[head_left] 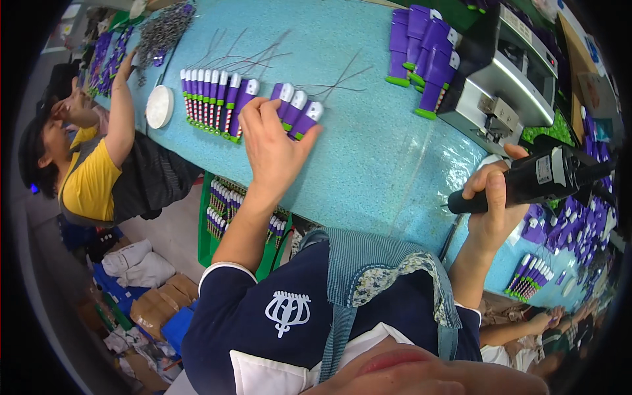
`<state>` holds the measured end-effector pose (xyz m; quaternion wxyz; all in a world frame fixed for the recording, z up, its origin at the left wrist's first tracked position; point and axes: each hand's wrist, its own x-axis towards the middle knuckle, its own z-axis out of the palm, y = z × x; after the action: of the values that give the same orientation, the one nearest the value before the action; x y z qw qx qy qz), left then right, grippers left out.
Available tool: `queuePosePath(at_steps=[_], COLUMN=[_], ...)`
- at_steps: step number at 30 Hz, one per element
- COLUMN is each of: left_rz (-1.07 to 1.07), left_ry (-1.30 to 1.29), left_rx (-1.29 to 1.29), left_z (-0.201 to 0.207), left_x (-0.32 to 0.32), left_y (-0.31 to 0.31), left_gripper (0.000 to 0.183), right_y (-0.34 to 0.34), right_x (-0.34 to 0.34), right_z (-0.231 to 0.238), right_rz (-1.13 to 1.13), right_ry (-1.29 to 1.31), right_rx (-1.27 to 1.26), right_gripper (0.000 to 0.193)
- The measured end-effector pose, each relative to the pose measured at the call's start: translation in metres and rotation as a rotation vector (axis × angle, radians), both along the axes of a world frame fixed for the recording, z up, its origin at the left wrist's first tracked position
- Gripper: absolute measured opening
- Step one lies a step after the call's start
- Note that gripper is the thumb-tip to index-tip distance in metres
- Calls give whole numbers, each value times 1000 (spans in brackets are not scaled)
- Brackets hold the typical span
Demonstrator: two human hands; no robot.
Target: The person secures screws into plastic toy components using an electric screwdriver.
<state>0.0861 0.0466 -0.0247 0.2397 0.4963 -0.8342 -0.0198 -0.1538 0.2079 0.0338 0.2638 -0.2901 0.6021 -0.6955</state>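
The pale blue table (pixel 368 178) spreads beneath the fingers of both hands. Well out to the left of the left fingers, a co-worker in a yellow shirt (pixel 92 178) has bare arms raised at the table's edge. Beyond the right fingers, toward the far side, stands a silver-and-black machine (pixel 507 79). Below the left fingers, past the table's near edge, a green crate (pixel 205 240) holds rows of similar purple-and-white pieces.

The left hand (pixel 276 148) is over the table, thumb spread well apart from the other fingers; I cannot tell whether its bent fingertips grip anything. The right hand (pixel 490 201) is wrapped around a black power screwdriver (pixel 530 185), whose tip points leftward from those fingers.

Farther away than the right fingers lies an overlapping pile of purple pieces (pixel 428 59) with green ends. Just left of the left fingertips is a close row of striped purple pieces (pixel 217 105); between those fingertips and the thumb lie three white-capped pieces (pixel 297 112). Farther left sits a round white disc (pixel 160 106). Thin wires (pixel 337 84) trail from the white caps, away from the left fingers.
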Motion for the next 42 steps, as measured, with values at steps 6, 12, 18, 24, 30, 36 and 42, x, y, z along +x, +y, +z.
queuePosePath(at_steps=[6,12,18,24,30,36,42], left_rz=[65,-7,-104,-106,-163,-90,-202], left_ry=[242,314,286,416,758,427,259], left_rx=[526,794,909,982,1385,1061,1080], left_z=[12,22,15,6,24,18,1], left_x=[-16,-10,-7,-8,-4,-4,-13], left_y=[-25,-41,-24,-22,-12,6,11], left_gripper=[76,75,75,51,37,63,48], right_y=[5,7,10,12,14,11,10], right_x=[-8,-10,-11,-9,-9,-13,-26], right_z=[-6,-2,-2,-1,-3,1,3], right_rz=[25,-40,-44,-36,-43,-52,-52], right_ry=[30,-49,-80,-83,-68,-77,13], right_rx=[-25,-10,-7,5,12,-17,-101], right_gripper=[47,49,48,47,45,45,52])
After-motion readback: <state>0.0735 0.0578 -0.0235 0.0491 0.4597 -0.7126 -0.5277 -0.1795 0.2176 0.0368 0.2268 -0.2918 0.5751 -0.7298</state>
